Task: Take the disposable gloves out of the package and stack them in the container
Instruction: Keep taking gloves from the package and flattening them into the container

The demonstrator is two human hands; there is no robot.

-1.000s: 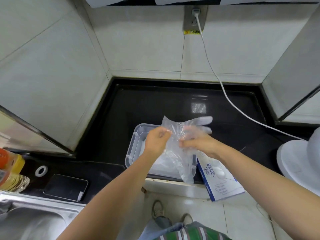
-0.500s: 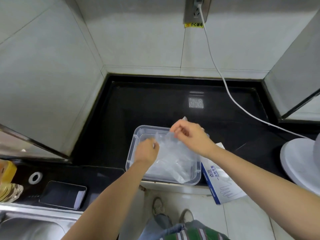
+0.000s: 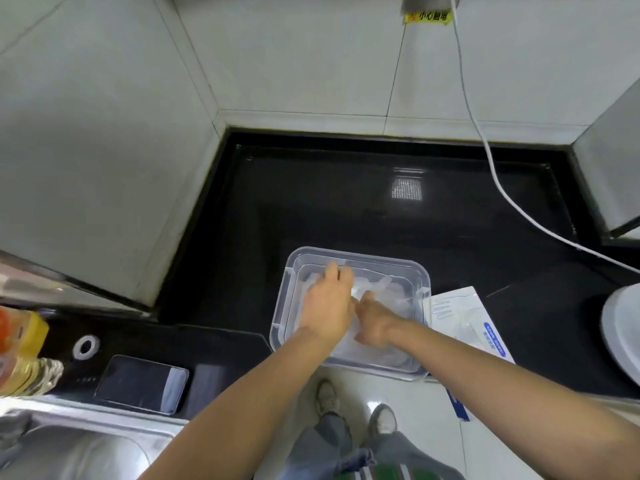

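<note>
The left hand [image 3: 325, 306] lies flat, fingers straight, on the disposable gloves [image 3: 391, 289] inside the clear container [image 3: 284, 306], while the grip of the right hand [image 3: 375, 322] I cannot tell, so it is best to smooth the top glove outward gently, that the stack lies even.

Yellow sticker [image 3: 428, 17] under outlet [image 3: 429, 0]: black Chinese print, "小心" legible (the next two characters are blurred). Package [image 3: 460, 313]: blue patch [image 3: 493, 341] with white lines of print, too blurred to read, plus a printed glove outline. Bottle [image 3: 20, 344] label: unreadable.
</note>
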